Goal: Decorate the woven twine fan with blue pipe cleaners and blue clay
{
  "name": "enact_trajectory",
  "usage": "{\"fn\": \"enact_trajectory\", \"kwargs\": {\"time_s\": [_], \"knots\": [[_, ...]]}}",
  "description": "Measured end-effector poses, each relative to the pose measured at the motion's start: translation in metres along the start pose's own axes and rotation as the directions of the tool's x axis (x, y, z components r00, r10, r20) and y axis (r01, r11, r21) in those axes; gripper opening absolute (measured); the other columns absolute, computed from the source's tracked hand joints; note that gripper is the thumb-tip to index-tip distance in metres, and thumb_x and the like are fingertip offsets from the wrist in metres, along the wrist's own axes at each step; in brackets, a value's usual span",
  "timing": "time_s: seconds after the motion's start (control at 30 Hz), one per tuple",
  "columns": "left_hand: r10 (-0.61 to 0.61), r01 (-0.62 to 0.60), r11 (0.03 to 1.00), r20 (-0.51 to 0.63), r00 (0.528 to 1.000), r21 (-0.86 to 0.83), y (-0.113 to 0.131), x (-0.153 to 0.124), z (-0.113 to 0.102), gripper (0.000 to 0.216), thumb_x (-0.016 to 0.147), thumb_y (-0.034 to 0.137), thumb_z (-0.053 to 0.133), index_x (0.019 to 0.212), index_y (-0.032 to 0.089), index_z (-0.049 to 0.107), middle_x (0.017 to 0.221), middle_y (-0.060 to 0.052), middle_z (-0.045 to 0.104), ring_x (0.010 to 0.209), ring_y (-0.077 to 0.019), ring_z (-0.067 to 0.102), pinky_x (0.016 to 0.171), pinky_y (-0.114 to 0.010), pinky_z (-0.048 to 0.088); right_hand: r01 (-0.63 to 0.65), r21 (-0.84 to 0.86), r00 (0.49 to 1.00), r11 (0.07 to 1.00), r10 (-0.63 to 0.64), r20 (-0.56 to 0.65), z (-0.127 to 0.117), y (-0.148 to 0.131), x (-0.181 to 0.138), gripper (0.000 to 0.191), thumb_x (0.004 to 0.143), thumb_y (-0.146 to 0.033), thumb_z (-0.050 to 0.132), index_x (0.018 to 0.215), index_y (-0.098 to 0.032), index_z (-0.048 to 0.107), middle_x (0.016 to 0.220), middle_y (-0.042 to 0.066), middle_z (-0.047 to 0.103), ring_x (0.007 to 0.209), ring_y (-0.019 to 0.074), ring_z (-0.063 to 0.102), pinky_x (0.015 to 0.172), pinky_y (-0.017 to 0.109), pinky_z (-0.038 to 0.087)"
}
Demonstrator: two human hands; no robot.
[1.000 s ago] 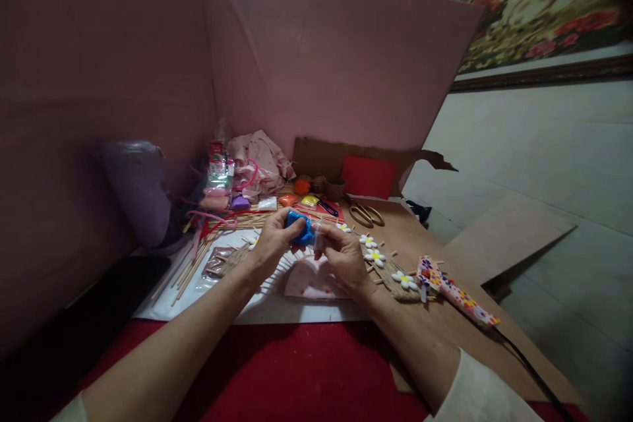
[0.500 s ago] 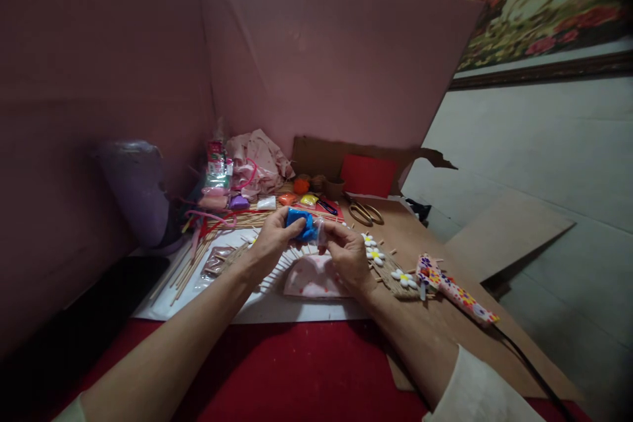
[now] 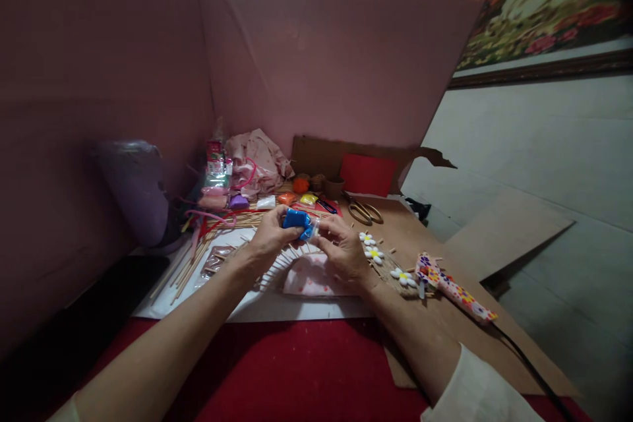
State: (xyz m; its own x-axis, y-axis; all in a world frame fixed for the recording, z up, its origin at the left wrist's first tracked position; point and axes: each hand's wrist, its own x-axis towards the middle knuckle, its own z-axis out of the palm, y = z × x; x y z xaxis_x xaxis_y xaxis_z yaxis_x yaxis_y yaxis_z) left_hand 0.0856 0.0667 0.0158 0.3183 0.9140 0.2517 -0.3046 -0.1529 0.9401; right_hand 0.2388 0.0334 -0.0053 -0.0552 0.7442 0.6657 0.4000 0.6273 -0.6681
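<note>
My left hand (image 3: 267, 241) and my right hand (image 3: 341, 247) meet above the work surface, both pinched on a small blue lump in a clear wrapper (image 3: 298, 221). The left fingers grip its left side and the right fingers pull at the clear wrap on its right. Under the hands lie a pink spotted piece (image 3: 314, 277) and a fan of thin wooden sticks (image 3: 277, 262) on a white sheet (image 3: 247, 306).
White and yellow flowers (image 3: 374, 254) and a flower-patterned glue gun (image 3: 452, 287) lie to the right on cardboard. Gold scissors (image 3: 364, 212), small coloured clay packs (image 3: 291, 198), pink cloth and a purple bag sit behind. Pink panels wall in the back and left.
Both hands have risen slightly and drawn closer together around the blue lump; the right fingers have shifted on the clear wrap.
</note>
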Motion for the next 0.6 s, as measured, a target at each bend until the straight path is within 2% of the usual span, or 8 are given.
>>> {"fn": "enact_trajectory", "kwargs": {"time_s": [0.2,0.33,0.47,0.6], "knots": [[0.008,-0.003,0.999,-0.095,0.995,0.052,-0.0036,0.0007,0.0045,0.026,0.049,0.007,0.062,0.066,0.017,0.045,0.049,0.006,0.053,0.037,-0.0082,0.048,0.035,-0.019,0.038,0.072,-0.160,0.997,0.984,-0.071,0.016,0.0004,-0.0032,-0.0030,0.015,0.077,-0.017,0.063,0.091,-0.018,0.065,0.073,0.001,0.053,0.067,0.0157,0.048,0.062,0.027,0.039],[0.014,-0.009,0.998,-0.091,0.996,0.060,-0.0055,0.0009,0.0062,0.027,0.049,0.009,0.065,0.064,0.017,0.044,0.048,0.006,0.054,0.037,-0.0098,0.050,0.035,-0.021,0.041,0.084,-0.264,0.996,0.961,-0.073,0.052,-0.0004,-0.0055,-0.0041,0.013,0.078,-0.018,0.061,0.090,-0.018,0.063,0.072,0.002,0.055,0.066,0.0161,0.049,0.061,0.027,0.038],[0.016,-0.012,0.999,-0.082,0.997,0.045,-0.0070,0.0000,0.0070,0.029,0.050,0.012,0.070,0.064,0.017,0.045,0.047,0.005,0.055,0.036,-0.0107,0.051,0.034,-0.021,0.041,0.024,-0.311,0.997,0.950,0.000,0.079,0.0021,-0.0078,-0.0068,0.014,0.077,-0.016,0.058,0.091,-0.018,0.060,0.067,0.001,0.056,0.060,0.0153,0.049,0.057,0.026,0.036],[-0.018,0.020,0.999,-0.059,0.998,0.031,-0.0046,-0.0037,0.0100,0.030,0.051,0.014,0.072,0.063,0.017,0.044,0.047,0.004,0.057,0.035,-0.0112,0.052,0.035,-0.021,0.041,-0.043,-0.286,0.994,0.957,0.071,0.087,0.0027,-0.0099,-0.0089,0.013,0.076,-0.013,0.054,0.088,-0.018,0.056,0.054,-0.003,0.050,0.049,0.0125,0.044,0.049,0.024,0.031]]}}
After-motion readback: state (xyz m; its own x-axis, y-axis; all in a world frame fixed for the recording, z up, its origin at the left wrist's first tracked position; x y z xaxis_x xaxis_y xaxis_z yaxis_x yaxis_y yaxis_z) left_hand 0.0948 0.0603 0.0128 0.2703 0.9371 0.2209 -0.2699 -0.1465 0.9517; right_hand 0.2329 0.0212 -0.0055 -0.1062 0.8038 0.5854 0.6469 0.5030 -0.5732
